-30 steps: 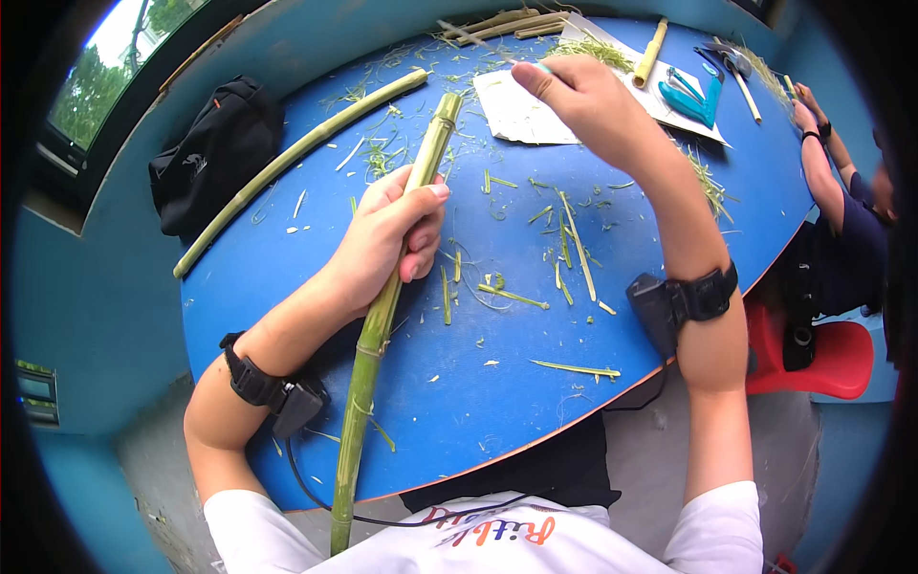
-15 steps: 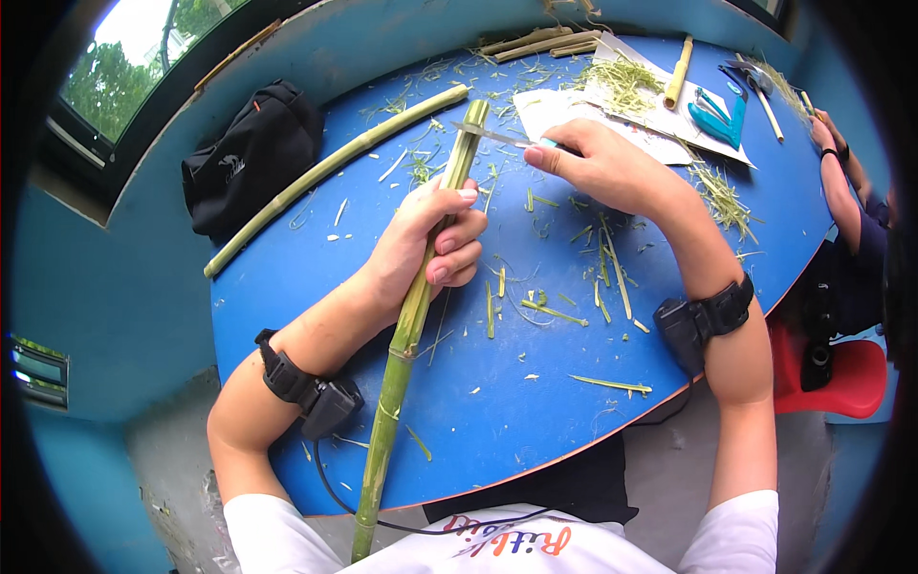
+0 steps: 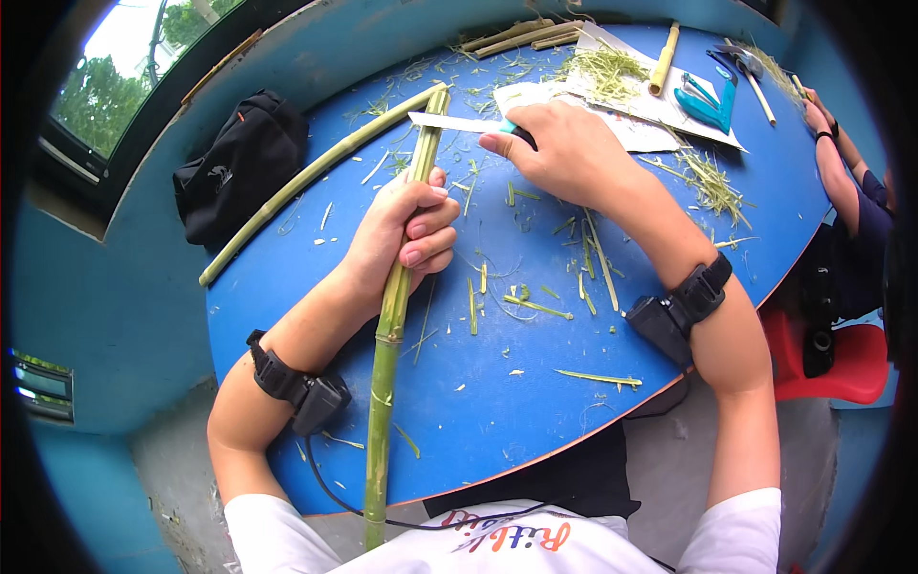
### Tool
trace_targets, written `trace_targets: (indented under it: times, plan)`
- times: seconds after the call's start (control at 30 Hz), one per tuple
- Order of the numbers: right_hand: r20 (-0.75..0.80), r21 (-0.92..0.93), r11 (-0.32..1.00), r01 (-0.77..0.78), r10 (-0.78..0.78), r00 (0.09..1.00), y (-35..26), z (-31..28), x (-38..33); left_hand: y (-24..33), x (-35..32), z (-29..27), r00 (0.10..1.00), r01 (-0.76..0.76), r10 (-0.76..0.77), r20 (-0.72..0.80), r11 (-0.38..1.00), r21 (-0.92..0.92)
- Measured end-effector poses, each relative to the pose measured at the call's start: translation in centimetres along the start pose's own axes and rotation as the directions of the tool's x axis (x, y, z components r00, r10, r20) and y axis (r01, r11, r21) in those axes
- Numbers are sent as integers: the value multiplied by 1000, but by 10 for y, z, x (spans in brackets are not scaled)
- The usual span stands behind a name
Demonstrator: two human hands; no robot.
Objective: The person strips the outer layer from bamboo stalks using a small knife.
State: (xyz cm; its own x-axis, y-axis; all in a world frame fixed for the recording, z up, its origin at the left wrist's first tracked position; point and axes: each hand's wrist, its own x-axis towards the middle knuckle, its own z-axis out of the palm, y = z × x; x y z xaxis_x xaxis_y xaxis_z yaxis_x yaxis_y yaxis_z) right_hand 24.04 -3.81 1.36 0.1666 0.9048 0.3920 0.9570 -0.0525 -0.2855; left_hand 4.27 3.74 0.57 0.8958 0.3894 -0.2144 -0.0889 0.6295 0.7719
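A long green bamboo stalk [image 3: 387, 364] runs from near my chest up over the table, its upper part peeled paler. My left hand [image 3: 406, 225] is wrapped round it below the top end. My right hand [image 3: 564, 148] grips a knife [image 3: 459, 122] with a teal and black handle. The knife's blade lies across the stalk just below its tip and appears to touch it. Green shavings [image 3: 531, 306] and thin strips are scattered on the blue table [image 3: 497, 402] beneath and beside both hands.
Left of my hands lies another bamboo stalk [image 3: 306, 177], beside a black bag [image 3: 244, 167]. Far right are white paper [image 3: 708, 131], a teal tool [image 3: 708, 103], a short bamboo piece [image 3: 664, 59] and a heap of shavings [image 3: 607, 72]. Another person's arms [image 3: 837, 158] reach in beyond a red chair [image 3: 841, 368].
The stalk's top has shifted left and up with my left hand. My right hand and the knife moved left too, and the blade's flat side now shows more. The whole view has shifted slightly.
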Motion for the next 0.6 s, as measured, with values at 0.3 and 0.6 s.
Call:
trace_targets:
  times: [0.3, 0.6]
  plan:
    - [110, 167, 986, -11, -7, 994, -6, 0, -4, -7, -4, 10, 994, -79, 92, -60, 977, 196]
    - [-5, -87, 993, -83, 83, 997, 8, 17, 15, -2, 4, 14, 990, -33, 54, -129, 987, 157]
